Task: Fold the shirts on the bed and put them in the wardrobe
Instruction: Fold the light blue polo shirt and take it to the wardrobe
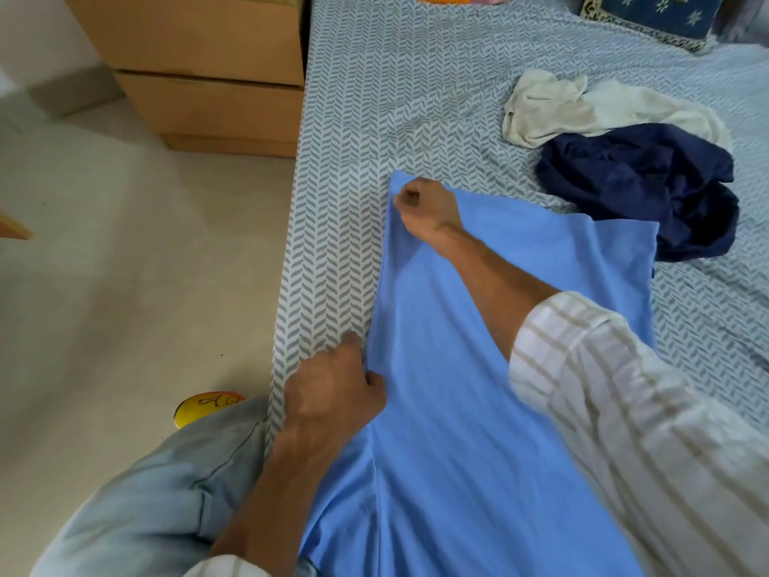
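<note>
Now spread flat on the bed near its left edge: light blue shirt. Left hand curled on the shirt's near left edge, pinching the cloth. Right hand reaching across to the far left corner, fingers closed on the fabric there. Hands well apart along the same edge. Striped sleeve over the right forearm. Farther right on the bed, crumpled: navy shirt, touching the blue shirt's far corner, and a white shirt just behind it. Blue patterned pillow at the far end. Wooden drawers beside the bed, on the pale floor.
</note>
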